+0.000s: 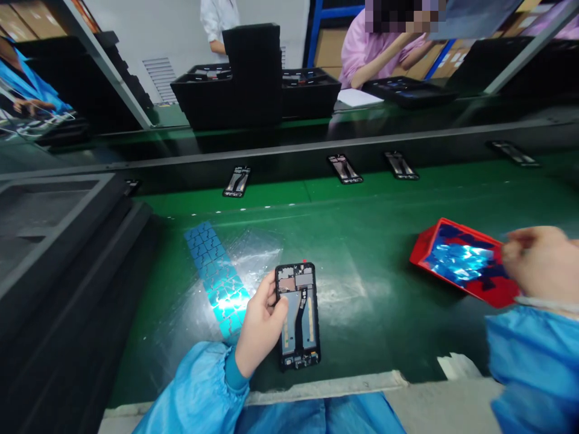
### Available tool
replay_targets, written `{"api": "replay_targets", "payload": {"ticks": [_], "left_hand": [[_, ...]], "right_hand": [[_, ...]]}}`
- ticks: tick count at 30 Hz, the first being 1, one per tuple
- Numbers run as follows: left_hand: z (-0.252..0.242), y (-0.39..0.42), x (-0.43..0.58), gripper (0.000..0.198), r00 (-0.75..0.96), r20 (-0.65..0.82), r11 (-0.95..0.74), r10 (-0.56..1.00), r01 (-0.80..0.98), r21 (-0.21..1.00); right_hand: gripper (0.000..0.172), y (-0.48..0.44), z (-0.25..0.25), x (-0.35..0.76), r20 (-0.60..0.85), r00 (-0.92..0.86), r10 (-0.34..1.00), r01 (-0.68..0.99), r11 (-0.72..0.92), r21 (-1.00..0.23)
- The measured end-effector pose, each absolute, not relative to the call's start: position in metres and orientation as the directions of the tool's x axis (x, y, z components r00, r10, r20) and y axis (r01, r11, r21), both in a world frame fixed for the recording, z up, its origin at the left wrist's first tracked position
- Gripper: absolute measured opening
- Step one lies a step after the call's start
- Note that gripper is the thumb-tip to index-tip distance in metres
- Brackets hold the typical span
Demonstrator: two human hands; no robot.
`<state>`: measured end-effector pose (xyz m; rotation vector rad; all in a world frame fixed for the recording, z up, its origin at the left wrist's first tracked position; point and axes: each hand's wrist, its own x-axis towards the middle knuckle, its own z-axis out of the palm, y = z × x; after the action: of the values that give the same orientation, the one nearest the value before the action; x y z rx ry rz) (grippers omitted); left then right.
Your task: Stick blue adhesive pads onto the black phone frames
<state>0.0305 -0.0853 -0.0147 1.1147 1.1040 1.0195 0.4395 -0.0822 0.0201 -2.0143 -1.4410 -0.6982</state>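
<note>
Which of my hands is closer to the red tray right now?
Right. The right hand hovers over the right end of the red tray; the left hand is far off to its left, gripping the phone frame.

The blurred right hand (540, 265) (cut by the picture's edge) covers a corner of the red plastic tray (423, 250), what it pinches unreadable, and the left hand (260, 322) hides one side of the black phone frame (301, 313).

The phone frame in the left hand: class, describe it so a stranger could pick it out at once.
Find the green work surface across the middle. Near its front edge the left hand grips an open phone frame, right of a blue sticker sheet. Other frames lie flat along its far edge; this one alone is held.
</note>
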Motion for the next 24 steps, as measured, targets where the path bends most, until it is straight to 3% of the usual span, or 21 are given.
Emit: {"api": "replay_targets", "payload": {"ticks": [3, 6, 7, 9, 11, 13, 16, 21, 24], "left_hand": [[-0.015, -0.086, 0.033, 0.041, 0.185, -0.144, 0.161, 0.972, -0.076, 0.984], [-0.015, -0.087, 0.035, 0.041, 0.214, -0.138, 0.160, 0.967, -0.090, 0.983], [-0.014, -0.087, 0.035, 0.041, 0.214, -0.138, 0.160, 0.967, -0.089, 0.983], [-0.014, -0.087, 0.035, 0.040, 0.212, -0.144, 0.163, 0.967, -0.079, 0.983], [-0.014, -0.088, 0.036, 0.040, 0.214, -0.144, 0.162, 0.966, -0.068, 0.985], [-0.014, -0.089, 0.035, 0.041, 0.219, -0.140, 0.156, 0.966, -0.056, 0.986], [-0.015, -0.091, 0.035, 0.045, 0.206, -0.139, 0.148, 0.969, -0.028, 0.989], [-0.013, -0.094, 0.035, 0.046, 0.179, -0.120, 0.127, 0.977, -0.029, 0.991], [-0.012, -0.094, 0.035, 0.046, 0.174, -0.111, 0.116, 0.978, -0.022, 0.993]], "right_hand": [[0.034, -0.085, 0.023, 0.451, 0.609, 0.300, 0.735, 0.932, -0.362, -0.022], [0.022, -0.094, 0.025, 0.387, 0.707, 0.267, 0.655, 0.933, -0.359, -0.020], [0.018, -0.097, 0.025, 0.357, 0.742, 0.205, 0.638, 0.957, -0.291, -0.014], [0.015, -0.103, 0.022, 0.297, 0.720, -0.003, 0.694, 0.997, 0.056, -0.050], [0.022, -0.107, 0.016, 0.244, 0.662, -0.205, 0.721, 0.935, 0.345, -0.087], [0.026, -0.109, 0.007, 0.206, 0.573, -0.317, 0.756, 0.881, 0.458, -0.117], [0.031, -0.112, -0.006, 0.175, 0.502, -0.313, 0.806, 0.892, 0.431, -0.137], [0.035, -0.122, -0.011, 0.162, 0.535, -0.184, 0.824, 0.936, 0.313, -0.160], [0.034, -0.124, -0.006, 0.164, 0.552, -0.206, 0.808, 0.921, 0.351, -0.171]]}}
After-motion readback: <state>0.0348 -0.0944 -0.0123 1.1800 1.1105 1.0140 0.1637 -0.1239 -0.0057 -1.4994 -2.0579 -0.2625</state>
